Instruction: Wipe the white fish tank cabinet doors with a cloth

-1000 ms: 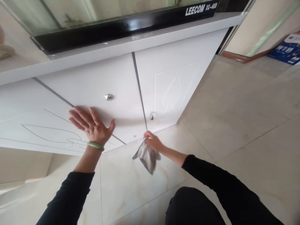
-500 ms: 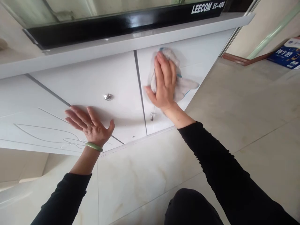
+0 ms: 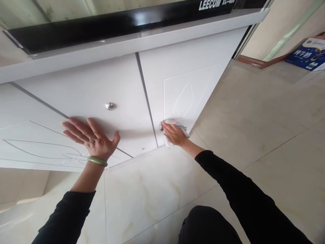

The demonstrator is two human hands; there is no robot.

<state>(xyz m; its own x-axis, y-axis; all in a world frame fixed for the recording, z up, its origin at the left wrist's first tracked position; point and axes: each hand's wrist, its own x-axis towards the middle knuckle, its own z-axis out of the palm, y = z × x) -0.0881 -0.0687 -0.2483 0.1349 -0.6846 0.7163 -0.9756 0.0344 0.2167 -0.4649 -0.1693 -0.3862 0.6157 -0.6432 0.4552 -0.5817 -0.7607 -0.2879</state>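
Observation:
My right hand (image 3: 175,133) presses a whitish cloth (image 3: 170,121) with a blue edge against the lower part of the white cabinet's right door (image 3: 177,54). Its fingertips are at a small metal handle (image 3: 161,126), and the palm hides most of the cloth. My left hand (image 3: 98,140), with a ring and a green bangle (image 3: 97,161), is spread with fingers apart against the cabinet's front. It holds nothing. A round silver knob (image 3: 110,106) sits above and to the right of its fingers.
On top of the cabinet stands a glass tank with a black base strip (image 3: 101,28) lettered LEECOM. A blue and white carton (image 3: 308,54) lies by the wall at far right. Pale marbled tiles (image 3: 152,189) cover the floor, and my dark-clad knee (image 3: 208,223) shows at the bottom.
My right hand has moved down the right door with the cloth, from its upper part to the handle, uncovering a carved leaf pattern. My left hand stays spread against the cabinet. The view shifted slightly.

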